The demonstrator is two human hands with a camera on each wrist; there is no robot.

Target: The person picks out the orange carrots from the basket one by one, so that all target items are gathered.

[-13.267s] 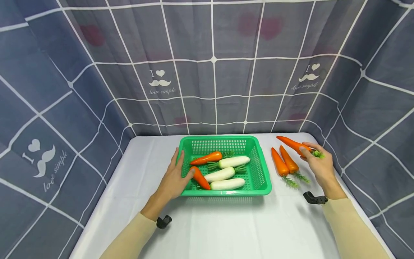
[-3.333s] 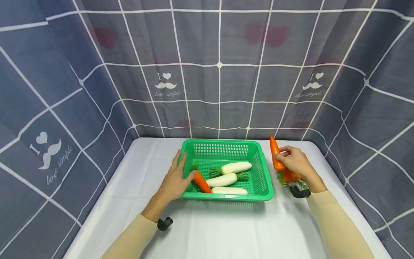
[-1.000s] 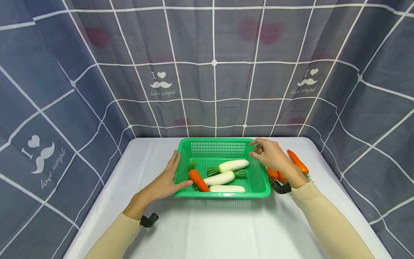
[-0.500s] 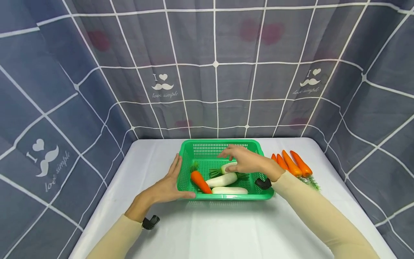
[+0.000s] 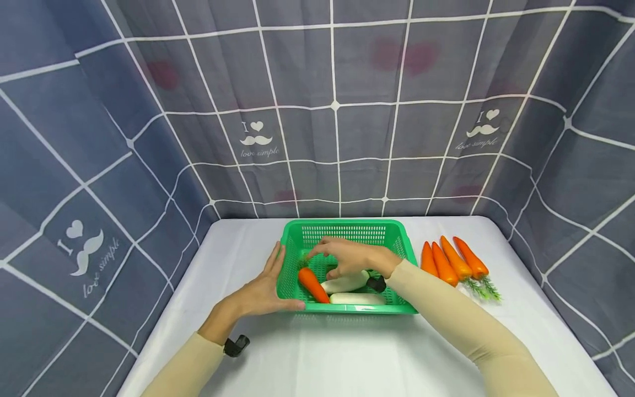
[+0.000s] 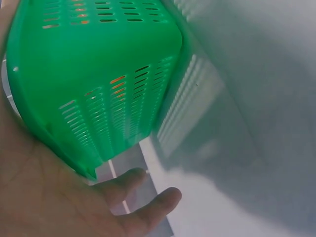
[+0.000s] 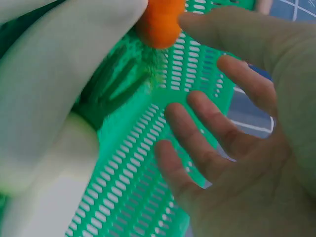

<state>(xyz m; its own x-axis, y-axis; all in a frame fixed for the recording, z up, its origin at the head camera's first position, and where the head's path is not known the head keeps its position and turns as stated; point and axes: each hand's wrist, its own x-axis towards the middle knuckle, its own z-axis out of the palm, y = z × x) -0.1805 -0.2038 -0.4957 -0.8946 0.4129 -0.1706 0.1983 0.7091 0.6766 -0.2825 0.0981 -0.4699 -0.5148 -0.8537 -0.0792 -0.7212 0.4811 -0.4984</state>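
Note:
A green plastic basket (image 5: 357, 309) stands on the white-covered table. My left hand (image 5: 260, 292) rests against its left side, the thumb on the front rim and the other fingers straight along the outside. Inside lies one orange carrot (image 5: 313, 285) with feathery leaves, beside white radishes (image 5: 357, 299). Over the radishes my right hand (image 5: 349, 256) reaches into the basket, holding nothing, and partly hides them. The right wrist view shows its fingers (image 7: 212, 128) spread and slightly bent, the thumb close to the carrot (image 7: 160, 24). Several carrots (image 5: 453, 262) lie in a row right of the basket.
Grey-blue checked curtains (image 5: 367, 132) with white lines stand behind the table and at both sides. White tabletop (image 5: 347, 353) stretches in front of the basket. My right forearm crosses the basket's right rim.
My right hand first held a carrot on the right, then set it down with the others and moved left into the basket. One carrot has left the basket. My left hand stays by the basket.

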